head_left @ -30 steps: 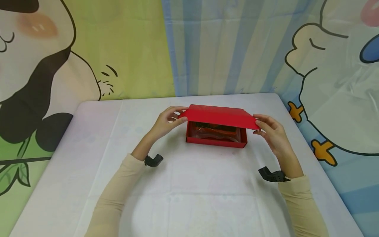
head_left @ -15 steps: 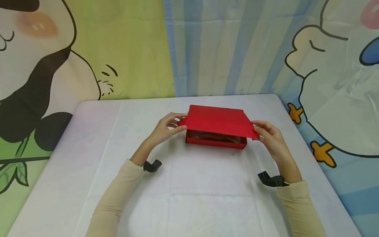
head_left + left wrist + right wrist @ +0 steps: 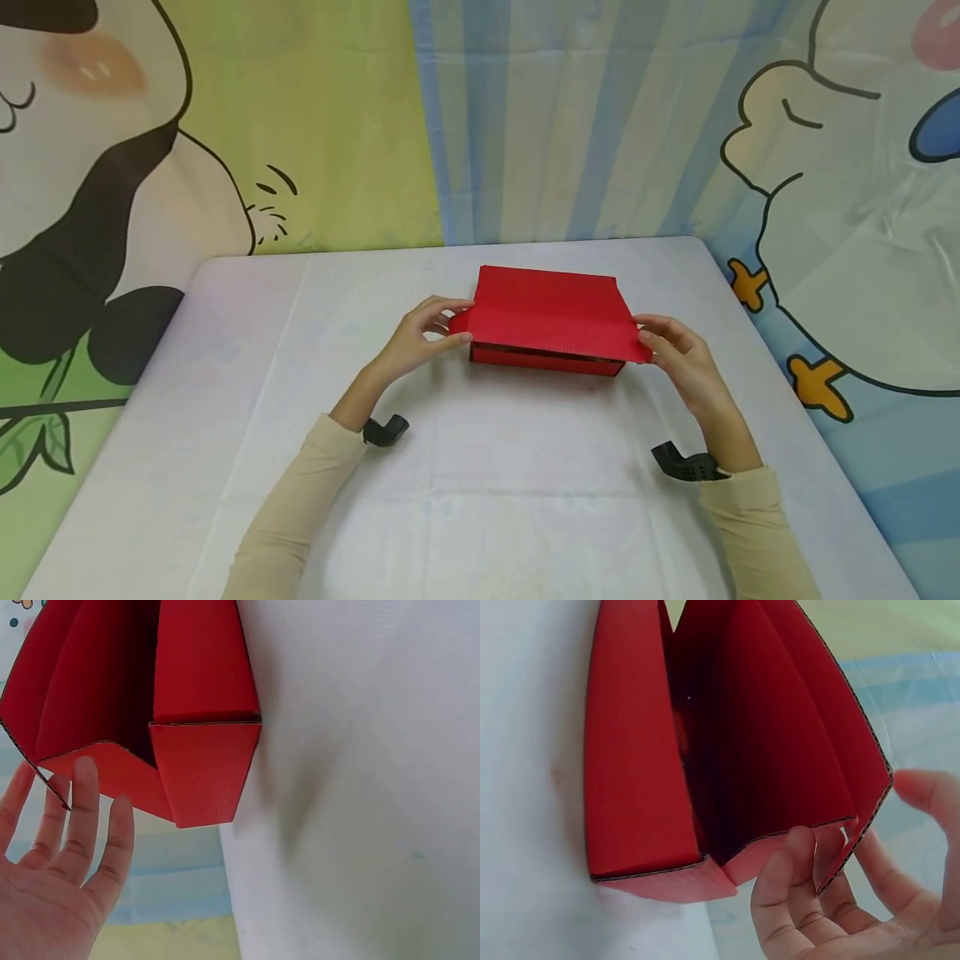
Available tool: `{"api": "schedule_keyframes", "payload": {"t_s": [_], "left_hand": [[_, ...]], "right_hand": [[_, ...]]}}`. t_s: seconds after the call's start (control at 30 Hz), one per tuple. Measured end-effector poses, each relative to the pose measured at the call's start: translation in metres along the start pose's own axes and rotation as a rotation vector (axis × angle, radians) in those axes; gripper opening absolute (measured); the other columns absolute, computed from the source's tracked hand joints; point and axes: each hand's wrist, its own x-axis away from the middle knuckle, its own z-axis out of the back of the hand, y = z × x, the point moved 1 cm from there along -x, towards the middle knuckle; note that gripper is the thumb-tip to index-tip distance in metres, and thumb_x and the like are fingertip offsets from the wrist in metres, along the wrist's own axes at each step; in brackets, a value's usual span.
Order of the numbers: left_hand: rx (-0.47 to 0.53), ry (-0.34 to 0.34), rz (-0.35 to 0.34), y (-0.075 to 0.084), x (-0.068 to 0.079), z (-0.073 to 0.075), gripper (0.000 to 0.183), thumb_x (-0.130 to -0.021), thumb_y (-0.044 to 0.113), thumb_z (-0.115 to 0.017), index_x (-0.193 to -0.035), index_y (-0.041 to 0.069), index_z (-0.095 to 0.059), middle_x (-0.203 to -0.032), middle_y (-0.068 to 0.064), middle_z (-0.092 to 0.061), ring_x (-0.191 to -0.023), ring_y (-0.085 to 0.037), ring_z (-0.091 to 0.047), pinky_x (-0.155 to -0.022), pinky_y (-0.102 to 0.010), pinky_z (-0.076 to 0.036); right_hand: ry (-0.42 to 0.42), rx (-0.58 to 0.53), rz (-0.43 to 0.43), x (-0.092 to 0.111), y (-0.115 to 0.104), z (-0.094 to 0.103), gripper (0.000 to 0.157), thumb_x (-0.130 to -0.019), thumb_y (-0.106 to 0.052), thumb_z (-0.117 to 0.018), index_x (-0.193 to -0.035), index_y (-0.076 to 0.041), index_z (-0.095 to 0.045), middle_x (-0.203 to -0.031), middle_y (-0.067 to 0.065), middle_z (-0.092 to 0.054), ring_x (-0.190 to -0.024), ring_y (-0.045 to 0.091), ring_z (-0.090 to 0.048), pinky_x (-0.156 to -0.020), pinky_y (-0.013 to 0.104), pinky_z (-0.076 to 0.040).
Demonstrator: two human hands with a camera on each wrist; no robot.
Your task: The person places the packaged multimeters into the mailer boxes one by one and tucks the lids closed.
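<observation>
A red cardboard box [image 3: 542, 358] sits on the table, its hinged lid [image 3: 555, 310] tilted down over it with a narrow dark gap along the front. My left hand [image 3: 418, 335] holds the lid's left front corner between thumb and fingers. At the right front corner, my right hand [image 3: 684, 358] pinches the lid. In the left wrist view, several fingers lie along the lid's side flap [image 3: 112, 776]. The right wrist view shows fingertips behind the side flap [image 3: 761, 851] and the thumb at the lid's corner. The contents are mostly hidden in shadow.
A white cloth covers the table [image 3: 487, 500]. Behind it hangs a printed curtain [image 3: 322, 125] with cartoon figures. Each wrist wears a black curved mount, one on the left [image 3: 386, 432] and one on the right [image 3: 684, 463].
Both hands have lowered the lid toward the front of the box, keeping hold of its corners. The plastic-wrapped contents seen earlier in the head view are now covered.
</observation>
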Motion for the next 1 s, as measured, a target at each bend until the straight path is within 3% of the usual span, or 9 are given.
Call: {"api": "schedule_keyframes", "payload": {"t_s": [0.2,0.43,0.63,1.0], "left_hand": [[0.037,-0.024,-0.044,-0.024,0.004,-0.004,0.056,-0.084,0.007,-0.076,-0.135,0.01,-0.056,-0.127,-0.009,-0.055,-0.101,-0.024,-0.058,-0.092,-0.04,-0.052],[0.066,-0.042,-0.05,0.008,0.014,-0.004,0.044,-0.09,-0.001,-0.065,-0.132,-0.006,-0.054,-0.125,-0.023,-0.055,-0.101,-0.034,-0.058,-0.093,-0.047,-0.05],[0.096,-0.039,-0.026,-0.002,0.017,-0.009,0.043,-0.09,-0.001,-0.064,-0.132,-0.005,-0.054,-0.128,-0.022,-0.054,-0.103,-0.036,-0.058,-0.091,-0.032,-0.05],[0.159,-0.034,0.031,-0.013,0.021,-0.015,0.04,-0.092,0.001,-0.063,-0.131,-0.004,-0.055,-0.13,-0.019,-0.053,-0.103,-0.031,-0.058,-0.09,-0.032,-0.05]], "right_hand": [[-0.014,0.065,-0.005,0.003,0.007,-0.001,0.044,-0.098,-0.029,-0.058,-0.136,-0.009,-0.05,-0.124,-0.005,-0.051,-0.104,0.012,-0.054,-0.083,0.017,-0.052],[-0.022,0.048,-0.014,0.005,0.016,0.001,0.04,-0.099,-0.028,-0.058,-0.134,-0.011,-0.052,-0.125,-0.006,-0.051,-0.108,0.013,-0.051,-0.082,0.015,-0.051],[-0.02,0.03,0.013,0.006,0.028,0.002,0.035,-0.099,-0.023,-0.058,-0.132,-0.012,-0.054,-0.121,-0.004,-0.052,-0.105,0.011,-0.053,-0.082,0.015,-0.05],[-0.034,-0.062,0.057,0.008,0.047,0.0,0.033,-0.098,-0.014,-0.06,-0.13,-0.008,-0.056,-0.116,-0.002,-0.054,-0.097,0.007,-0.058,-0.079,0.016,-0.051]]}}
